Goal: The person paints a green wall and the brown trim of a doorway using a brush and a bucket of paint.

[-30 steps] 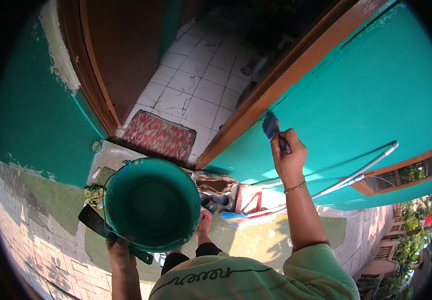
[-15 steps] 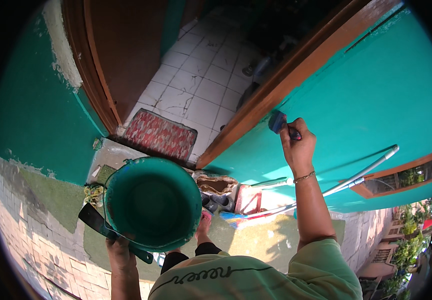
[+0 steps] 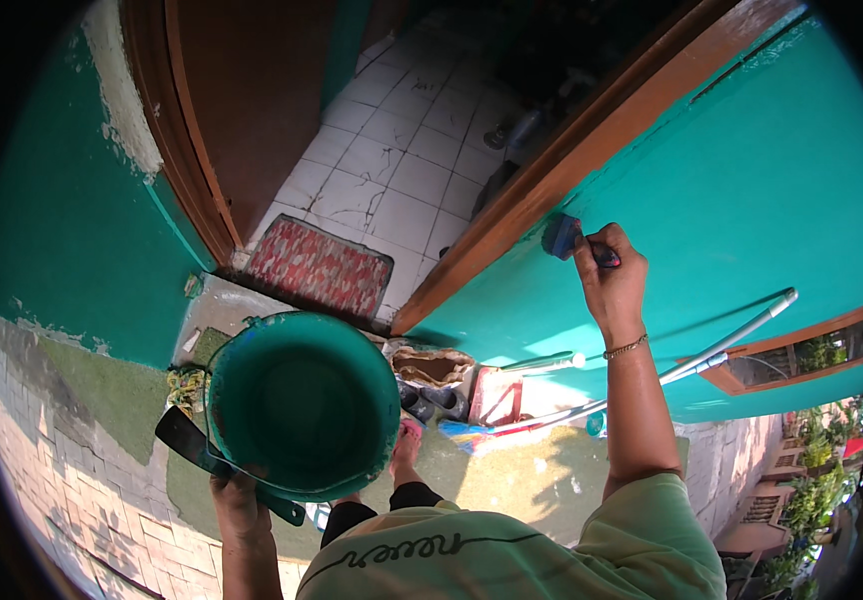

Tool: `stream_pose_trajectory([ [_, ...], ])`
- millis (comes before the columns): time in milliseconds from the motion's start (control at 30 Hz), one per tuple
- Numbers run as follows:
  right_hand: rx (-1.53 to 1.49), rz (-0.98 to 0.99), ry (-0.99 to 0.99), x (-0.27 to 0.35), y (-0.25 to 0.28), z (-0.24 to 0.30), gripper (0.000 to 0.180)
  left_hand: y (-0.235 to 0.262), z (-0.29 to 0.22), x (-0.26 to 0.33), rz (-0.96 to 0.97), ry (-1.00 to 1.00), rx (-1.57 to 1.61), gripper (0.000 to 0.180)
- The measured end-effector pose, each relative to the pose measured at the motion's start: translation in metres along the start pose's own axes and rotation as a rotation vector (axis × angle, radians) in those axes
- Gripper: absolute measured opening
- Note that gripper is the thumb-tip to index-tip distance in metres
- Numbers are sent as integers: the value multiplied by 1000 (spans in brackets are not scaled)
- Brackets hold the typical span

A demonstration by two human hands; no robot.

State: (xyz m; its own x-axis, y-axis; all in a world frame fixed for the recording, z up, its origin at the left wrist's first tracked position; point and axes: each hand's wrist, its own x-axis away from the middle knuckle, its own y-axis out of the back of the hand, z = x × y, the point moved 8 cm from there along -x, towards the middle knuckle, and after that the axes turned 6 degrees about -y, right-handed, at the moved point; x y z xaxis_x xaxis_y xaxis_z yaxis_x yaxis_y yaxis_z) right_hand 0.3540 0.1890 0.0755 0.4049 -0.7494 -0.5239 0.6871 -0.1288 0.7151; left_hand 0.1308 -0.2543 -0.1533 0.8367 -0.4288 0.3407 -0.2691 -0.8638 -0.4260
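My right hand point(image 3: 616, 280) is closed round the handle of a paintbrush point(image 3: 561, 237). Its dark bluish bristles are against the turquoise wall point(image 3: 752, 190), just right of the brown door frame point(image 3: 522, 220). Low on the left, my left hand point(image 3: 240, 505) grips at the side of a green paint bucket point(image 3: 389, 385), whose inside shows turquoise paint. The same hand also has a scraper point(image 3: 188, 442) with a broad dark blade and a green handle, lying along the bucket's outside. The fingers of my left hand are partly hidden by the bucket.
A red patterned doormat point(image 3: 322, 265) lies in the doorway on white floor tiles point(image 3: 422, 180). Below the wall are dark shoes point(image 3: 442, 402), a red dustpan point(image 3: 497, 395) and a broom point(image 3: 467, 434). Its long pale pole point(image 3: 732, 342) leans on the wall, near a brown-framed window point(image 3: 802, 360).
My right hand and the paintbrush have shifted slightly right, away from the door frame. The bucket and my left hand have barely moved.
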Motion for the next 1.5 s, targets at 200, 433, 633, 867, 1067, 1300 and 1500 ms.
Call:
stream_pose_trajectory([
  [200,-219,-106,-81,-26,29,-4,16,3,0,3,-2,1,-5,25],
  [433,-94,-9,-89,3,28,-1,16,2,2,2,-6,2,3,26],
  [633,-256,-216,-76,8,24,-8,14,6,3,1,3,18,-2,27],
  [867,-13,-101,34,47,0,8,11,9,6,2,-12,-19,-10,27],
  [1067,-92,55,-60,100,-104,-71,11,18,8,1,0,6,-21,27],
  [1300,-120,-38,-62,82,-119,-80,10,16,4,4,-47,29,-53,28],
  [1500,-74,-147,22,53,-62,-51,11,15,1,6,-49,22,-48,29],
])
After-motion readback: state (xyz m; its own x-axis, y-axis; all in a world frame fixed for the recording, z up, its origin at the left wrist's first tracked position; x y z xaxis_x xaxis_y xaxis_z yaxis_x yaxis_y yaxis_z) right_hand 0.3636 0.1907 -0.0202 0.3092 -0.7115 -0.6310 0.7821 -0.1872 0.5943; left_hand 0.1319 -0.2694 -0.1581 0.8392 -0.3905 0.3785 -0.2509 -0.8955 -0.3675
